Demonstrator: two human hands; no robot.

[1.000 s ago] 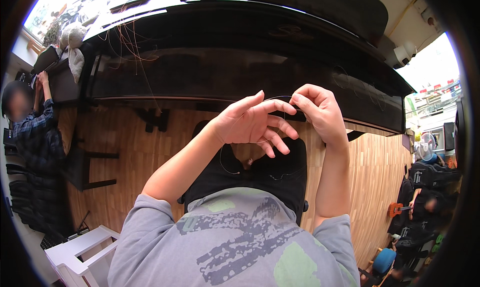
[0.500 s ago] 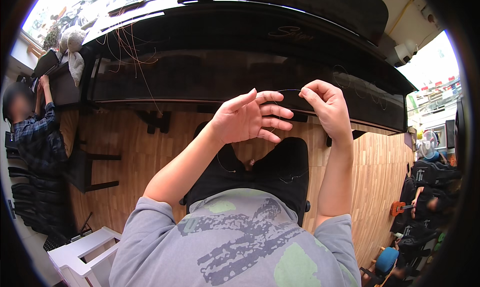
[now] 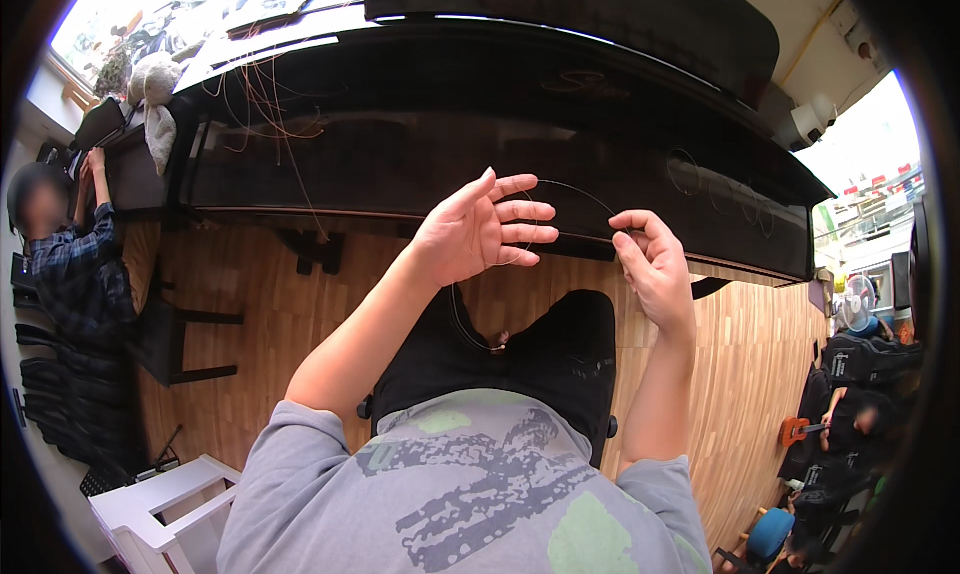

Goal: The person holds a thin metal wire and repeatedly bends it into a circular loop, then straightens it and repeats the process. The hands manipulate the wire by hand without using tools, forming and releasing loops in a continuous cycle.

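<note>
A thin wire-like string [image 3: 578, 191] arcs between my hands over my lap. My left hand [image 3: 475, 224] is spread, palm up, with the string passing round and behind its fingers. A length of it hangs below that wrist and curls over my black trousers [image 3: 570, 344]. My right hand [image 3: 655, 269] has thumb and forefinger closed around the string's other side; the exact contact is partly hidden by the fingertips. Beyond both hands stands a black upright piano [image 3: 400, 164] with a glossy closed front.
Loose copper-coloured strings [image 3: 265, 114] trail over the piano's left part. Thin coiled strings [image 3: 685, 172] lie at its right. At left a person in a plaid shirt [image 3: 75, 244] sits by a black chair [image 3: 190, 344]. A white stand [image 3: 165, 514] is lower left; a small guitar [image 3: 797, 431] is far right.
My right hand has moved down, and the string between the hands bows in a longer arc. My left hand has shifted slightly left. The hanging length below it has swung.
</note>
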